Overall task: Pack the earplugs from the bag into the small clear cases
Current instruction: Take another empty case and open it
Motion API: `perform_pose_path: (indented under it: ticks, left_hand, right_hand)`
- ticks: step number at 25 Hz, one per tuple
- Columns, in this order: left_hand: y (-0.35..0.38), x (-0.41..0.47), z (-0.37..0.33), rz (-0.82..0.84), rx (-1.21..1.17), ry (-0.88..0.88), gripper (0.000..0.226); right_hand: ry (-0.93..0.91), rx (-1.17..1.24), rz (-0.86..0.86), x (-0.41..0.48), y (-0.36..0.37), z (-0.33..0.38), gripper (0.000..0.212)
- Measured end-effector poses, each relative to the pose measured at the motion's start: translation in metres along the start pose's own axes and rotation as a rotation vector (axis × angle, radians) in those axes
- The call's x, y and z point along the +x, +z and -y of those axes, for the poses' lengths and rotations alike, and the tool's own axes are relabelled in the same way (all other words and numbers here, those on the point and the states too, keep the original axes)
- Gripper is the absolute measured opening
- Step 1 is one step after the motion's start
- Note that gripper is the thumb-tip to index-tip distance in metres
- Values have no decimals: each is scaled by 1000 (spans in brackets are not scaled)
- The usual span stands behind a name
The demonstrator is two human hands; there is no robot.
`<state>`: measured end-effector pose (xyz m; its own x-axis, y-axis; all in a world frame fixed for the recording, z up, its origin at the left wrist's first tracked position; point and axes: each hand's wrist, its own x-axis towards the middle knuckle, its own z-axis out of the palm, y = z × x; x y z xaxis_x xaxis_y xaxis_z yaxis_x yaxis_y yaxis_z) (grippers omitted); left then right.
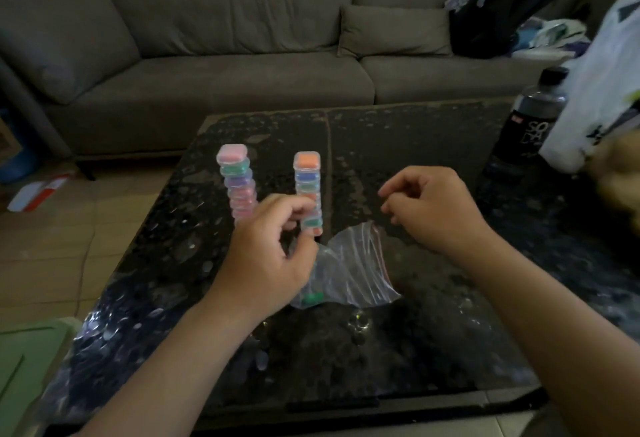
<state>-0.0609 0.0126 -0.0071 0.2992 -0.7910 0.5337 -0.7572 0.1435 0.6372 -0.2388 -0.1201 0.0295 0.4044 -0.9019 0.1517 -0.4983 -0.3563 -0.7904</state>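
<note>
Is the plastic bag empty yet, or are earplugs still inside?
Not empty. At least one green earplug shows through the clear bag at its near corner; the rest of it looks flat.

Two stacks (237,183) (307,173), one bag (356,270), earplug (313,298) perhaps

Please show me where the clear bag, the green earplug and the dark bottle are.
clear bag (356,263), head view, its crumpled middle.
green earplug (313,298), head view, its middle, inside the bag.
dark bottle (536,104), head view, its body above the label.
</note>
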Motion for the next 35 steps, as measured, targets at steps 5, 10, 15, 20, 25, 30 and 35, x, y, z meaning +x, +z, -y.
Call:
perform_pose_path:
  ticks: [5, 10, 15, 20, 25, 30, 35]
  left_hand:
    - [36, 1, -14, 286, 70, -20, 44]
    - [51, -1, -15, 371, 135, -22, 46]
    - [55, -3, -11, 392, 126, -60, 44]
    - [54, -5, -11, 409, 125, -64, 44]
    - [50, -4, -9, 389, 112, -66, 42]
    - [44, -7, -9, 312, 66, -5, 36]
    - [31, -3, -9, 159, 38, 47, 39]
  right_hand:
    - [65, -406, 70, 11, -15, -45, 35]
    - [70, -589, 346, 21, -7, -67, 75]
    - [43, -625, 464, 28, 6, -78, 72]
    - [-12, -621, 353, 26, 8, -68, 44]
    - [-46, -644, 321, 24, 11, -64, 34]
    - [-101, -365, 220, 18, 3, -52, 28]
    - [-174, 56, 206, -6, -4, -22, 18]
